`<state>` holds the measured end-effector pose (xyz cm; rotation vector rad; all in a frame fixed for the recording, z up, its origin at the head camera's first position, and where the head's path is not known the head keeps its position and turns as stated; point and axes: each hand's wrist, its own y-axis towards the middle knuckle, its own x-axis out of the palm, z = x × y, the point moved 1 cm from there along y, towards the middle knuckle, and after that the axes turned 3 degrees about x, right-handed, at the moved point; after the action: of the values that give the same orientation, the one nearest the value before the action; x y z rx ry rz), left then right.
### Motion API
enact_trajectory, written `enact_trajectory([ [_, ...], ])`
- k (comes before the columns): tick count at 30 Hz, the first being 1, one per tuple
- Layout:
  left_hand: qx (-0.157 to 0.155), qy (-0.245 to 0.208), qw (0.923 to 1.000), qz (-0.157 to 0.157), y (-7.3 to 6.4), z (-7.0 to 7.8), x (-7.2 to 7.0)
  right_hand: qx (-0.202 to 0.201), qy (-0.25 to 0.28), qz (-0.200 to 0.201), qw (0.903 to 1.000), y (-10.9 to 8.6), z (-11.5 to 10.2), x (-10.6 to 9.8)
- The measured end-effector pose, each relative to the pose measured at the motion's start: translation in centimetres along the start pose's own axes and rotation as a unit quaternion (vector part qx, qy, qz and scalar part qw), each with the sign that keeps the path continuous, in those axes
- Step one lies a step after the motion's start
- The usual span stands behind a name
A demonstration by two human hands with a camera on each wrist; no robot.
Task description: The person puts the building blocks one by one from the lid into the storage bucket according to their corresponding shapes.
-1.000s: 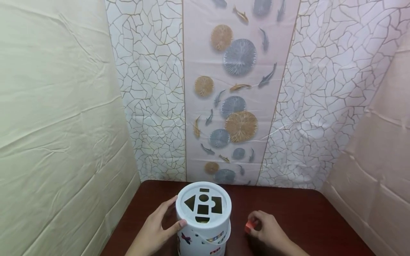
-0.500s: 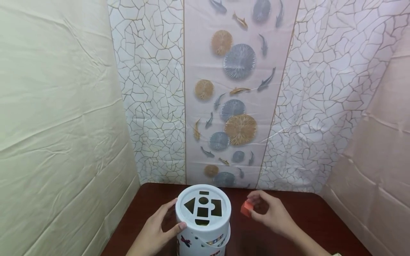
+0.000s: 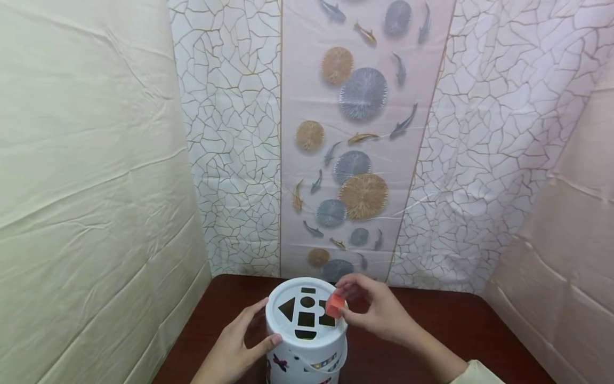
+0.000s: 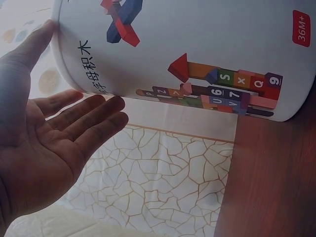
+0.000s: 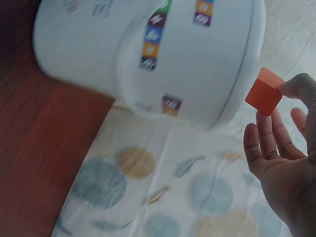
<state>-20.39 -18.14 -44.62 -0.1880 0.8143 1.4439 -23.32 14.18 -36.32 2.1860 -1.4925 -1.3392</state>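
A white bucket with printed block pictures stands on the table, its lid cut with several shaped holes. My left hand rests against its left side, thumb at the lid's rim; the left wrist view shows the fingers extended along the bucket's wall. Between thumb and fingertips, my right hand pinches a small orange-red cube block. That block is over the right part of the lid and partly covers the notched hole there. From the right wrist view, the cube appears just past the lid's edge.
The dark red-brown table spreads out on both sides of the bucket. A patterned cloth hangs behind it, with plain cloth walls left and right. A white handle hangs down the bucket's right side.
My right hand has lifted the orange-red cube from low over the table at the right and brought it left over the lid. The left hand has stayed on the bucket.
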Motion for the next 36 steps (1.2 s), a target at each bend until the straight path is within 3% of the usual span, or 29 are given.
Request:
enact_trajectory([
  [4, 0.003, -0.001, 1.0, -0.004, -0.3, 0.1, 0.2, -0.001, 0.013, -0.023, 0.9996, 0.8, -1.0, 1.0],
  [14, -0.004, -0.003, 1.0, -0.004, 0.4, 1.3, 0.7, -0.015, -0.026, -0.058, 0.9979, 2.1, -1.2, 2.0],
  [23, -0.012, -0.009, 0.9998, -0.011, -0.1, 1.6, 0.7, 0.002, -0.03, -0.088, 0.9957, 1.8, -0.8, 2.8],
  [30, -0.007, -0.01, 0.9999, -0.001, 0.3, 1.5, 0.9, -0.004, -0.033, -0.093, 0.9951, 1.9, -0.5, 3.2],
  [36, -0.005, -0.015, 0.9996, -0.024, 0.2, 1.3, 1.3, -0.008, -0.05, -0.098, 0.9939, 1.1, -0.2, 3.5],
])
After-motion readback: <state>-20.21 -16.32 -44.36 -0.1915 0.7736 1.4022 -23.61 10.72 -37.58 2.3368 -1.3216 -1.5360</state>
